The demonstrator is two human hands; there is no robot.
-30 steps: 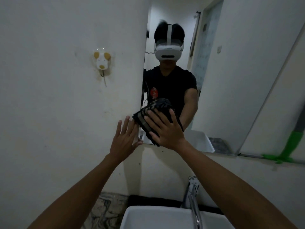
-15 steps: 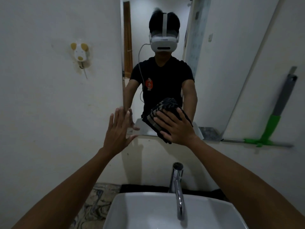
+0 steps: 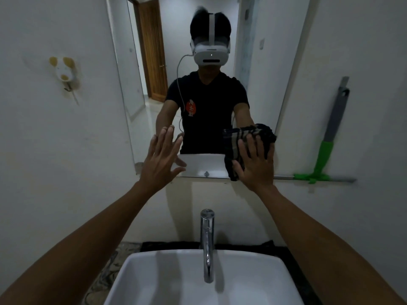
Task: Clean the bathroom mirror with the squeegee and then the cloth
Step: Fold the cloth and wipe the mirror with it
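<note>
My right hand (image 3: 255,164), fingers flat, presses the cloth (image 3: 246,144), now slid from the mirror (image 3: 209,106) bottom's middle to its lower right corner; left hand (image 3: 161,159) spread, holding nothing; that strip looks wiped

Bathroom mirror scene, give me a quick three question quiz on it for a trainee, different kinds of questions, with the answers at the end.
1. True or false: the right hand presses a dark checked cloth flat against the mirror.
2. Where is the green and grey squeegee? A in the left hand; B leaning against the wall right of the mirror; C in the sink.
3. Fill in: the left hand's fingers are ____ and hold nothing.

Key: 1 true; 2 B; 3 straight.
</note>
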